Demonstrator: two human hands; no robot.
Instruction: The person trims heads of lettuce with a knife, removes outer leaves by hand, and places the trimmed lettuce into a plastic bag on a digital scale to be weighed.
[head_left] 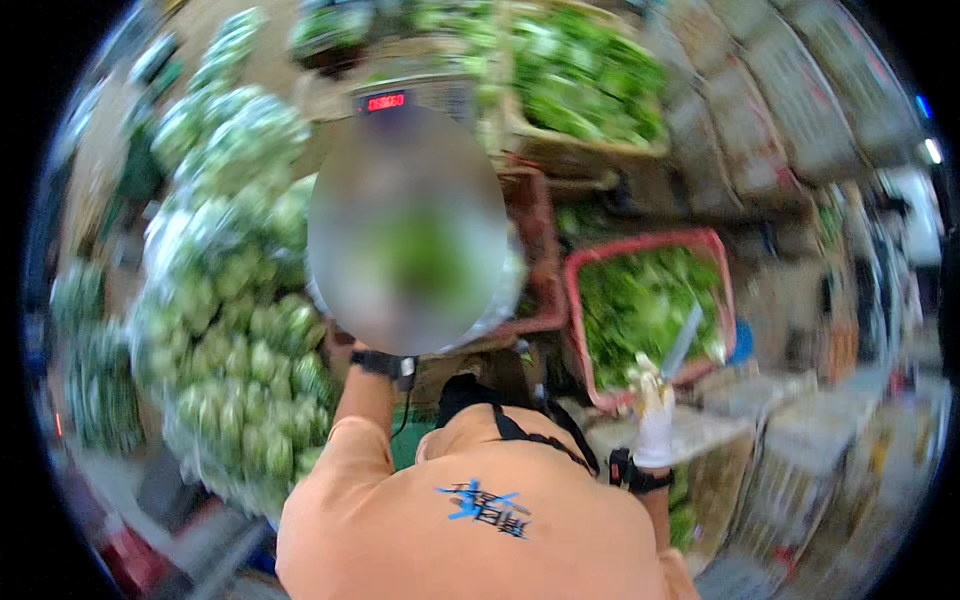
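Observation:
My right hand [654, 420], in a white glove, is closed on the handle of a knife [683, 342]. The knife's pale blade points up and away, over the right side of a pink basket [572, 305]. Leafy greens [635, 300] fill that basket. My left forearm [362, 395], with a black strap at the wrist, reaches forward into a heavily blurred oval patch. This blur hides my left hand; only a green patch and a pale surface show faintly around it. Just beyond stands a scale with a red lit display [384, 102].
A large heap of green vegetables in clear plastic [240, 350] lies on the left. Far off stands a yellowish crate of leafy greens [590, 145]. A red crate [545, 250] sits between the blurred patch and the pink basket. Pale boxes [750, 130] line the right.

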